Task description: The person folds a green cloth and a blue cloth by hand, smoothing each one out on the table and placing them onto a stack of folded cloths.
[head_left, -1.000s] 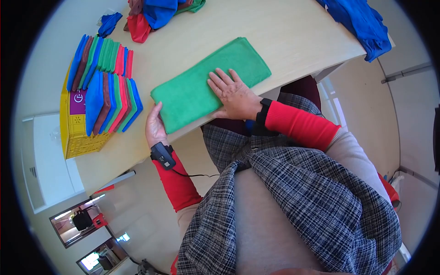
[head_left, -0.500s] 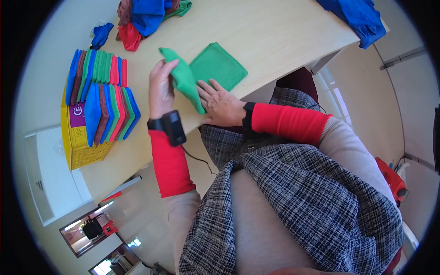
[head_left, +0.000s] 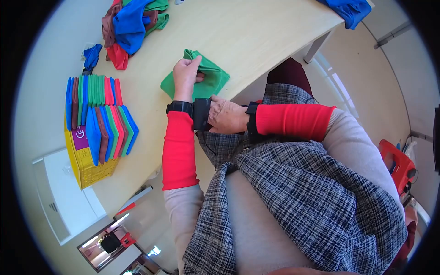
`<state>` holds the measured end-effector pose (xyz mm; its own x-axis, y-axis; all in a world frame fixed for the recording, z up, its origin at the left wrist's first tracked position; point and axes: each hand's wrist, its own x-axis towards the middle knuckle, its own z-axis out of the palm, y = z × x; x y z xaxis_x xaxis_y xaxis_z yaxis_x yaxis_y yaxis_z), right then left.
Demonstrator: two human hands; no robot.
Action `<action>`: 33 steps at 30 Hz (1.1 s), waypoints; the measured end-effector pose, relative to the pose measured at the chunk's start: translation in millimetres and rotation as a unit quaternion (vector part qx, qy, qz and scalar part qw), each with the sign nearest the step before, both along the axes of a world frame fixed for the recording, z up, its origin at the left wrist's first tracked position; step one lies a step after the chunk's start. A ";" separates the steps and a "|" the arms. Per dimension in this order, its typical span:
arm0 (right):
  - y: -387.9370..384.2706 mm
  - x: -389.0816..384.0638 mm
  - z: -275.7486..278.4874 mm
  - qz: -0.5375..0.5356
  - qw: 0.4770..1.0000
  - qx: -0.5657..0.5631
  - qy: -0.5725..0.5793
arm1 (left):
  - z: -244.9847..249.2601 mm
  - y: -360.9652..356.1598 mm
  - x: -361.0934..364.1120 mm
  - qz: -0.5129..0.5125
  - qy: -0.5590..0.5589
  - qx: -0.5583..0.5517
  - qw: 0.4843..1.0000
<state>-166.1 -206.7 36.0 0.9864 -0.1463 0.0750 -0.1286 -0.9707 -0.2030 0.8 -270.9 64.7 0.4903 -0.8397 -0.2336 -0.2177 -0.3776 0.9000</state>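
Note:
A green cloth [head_left: 213, 83], partly folded, lies near the front edge of the table. Its upper layer bunches up where my left hand [head_left: 185, 75] pinches it between thumb and fingers. Close below, my right hand [head_left: 226, 116] sits at the table's edge, its back turned up. The black device [head_left: 200, 114] on my left wrist covers the right hand's fingers, so I cannot see whether they touch the cloth.
At left, a yellow basket [head_left: 94, 172] holds two rows of folded blue, brown, green and red cloths [head_left: 113, 133]. A heap of loose cloths [head_left: 132, 28] lies at the table's far side. Another blue cloth [head_left: 352, 13] hangs over the far right corner.
My left hand has turned the lifted green flap over to the right, onto the rest of the cloth. My right hand has drawn back off the cloth toward the table edge. The view has shifted.

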 end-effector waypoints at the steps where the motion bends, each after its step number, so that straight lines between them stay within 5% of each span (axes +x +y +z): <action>1: -0.6 0.1 -1.0 0.000 1.000 0.007 -0.008 | 1.9 3.6 -2.3 0.014 0.004 0.004 1.000; 3: -1.5 0.6 -6.6 0.000 1.000 0.016 -0.016 | 4.4 14.9 3.3 0.007 -0.021 -0.017 1.000; 6: -2.7 6.5 -33.1 -0.008 0.983 -0.022 -0.180 | 4.8 38.4 17.2 -0.013 -0.067 -0.061 0.996; 9: -4.0 0.0 -21.9 -0.005 0.988 -0.039 -0.150 | -0.9 75.5 23.9 -0.081 -0.435 -0.124 0.888; 13: -2.7 4.9 -28.1 -0.004 0.986 -0.085 -0.144 | -28.8 97.7 27.9 -0.128 -0.521 -0.112 0.836; 23: -10.1 -1.3 -16.2 0.025 0.980 -0.113 -0.160 | -46.8 106.0 30.7 -0.119 -0.498 -0.048 0.858; 26: -20.1 -7.6 33.0 0.061 0.985 0.152 0.060 | -51.7 107.0 31.5 -0.108 -0.502 -0.050 0.856; 27: -23.5 -7.4 47.0 0.062 0.985 0.151 0.062 | -54.9 107.6 32.3 -0.109 -0.521 -0.050 0.845; 31: -32.8 16.1 70.5 -0.041 0.961 0.273 0.000 | -59.7 108.5 32.1 -0.120 -0.557 -0.022 0.821; 33: -36.4 49.3 29.1 -0.085 0.951 0.116 -0.274 | -58.1 111.6 29.9 -0.142 -0.554 0.040 0.820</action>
